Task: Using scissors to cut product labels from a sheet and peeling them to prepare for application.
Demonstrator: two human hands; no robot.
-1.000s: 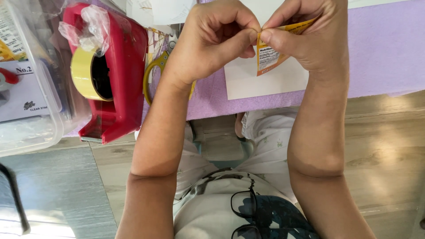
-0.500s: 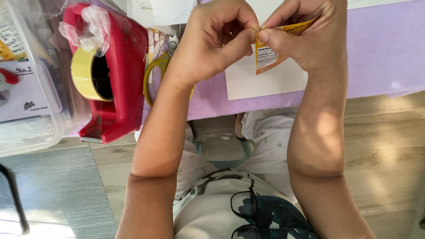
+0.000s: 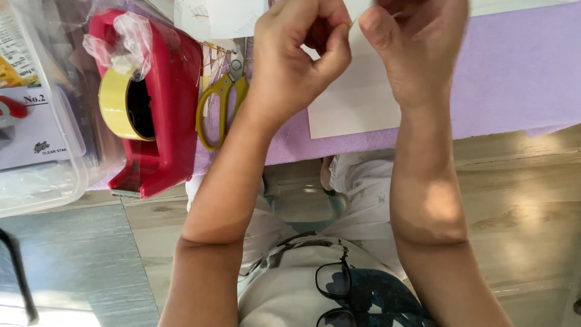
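Observation:
My left hand (image 3: pixel 299 57) and my right hand (image 3: pixel 417 42) are raised close together over the purple table cover (image 3: pixel 520 72). Their fingertips pinch toward each other. Between them only a thin pale edge of a small packet (image 3: pixel 374 17) shows, seen edge-on; the rest is hidden by my fingers. My left thumb and forefinger are closed at its left end, and my right thumb presses at its right end. A white sheet of paper (image 3: pixel 354 106) lies on the cover under my hands.
A red tape dispenser (image 3: pixel 166 109) with a yellow tape roll (image 3: pixel 115 106) stands at the left. Yellow-handled scissors (image 3: pixel 218 106) lie beside it. A clear plastic box (image 3: pixel 42 175) sits at the far left. Dark glasses (image 3: pixel 333 293) hang at my shirt, above a wooden floor.
Both hands have come nearer the camera and turned. The orange packet's face, seen earlier, now shows only as a thin edge between my fingers.

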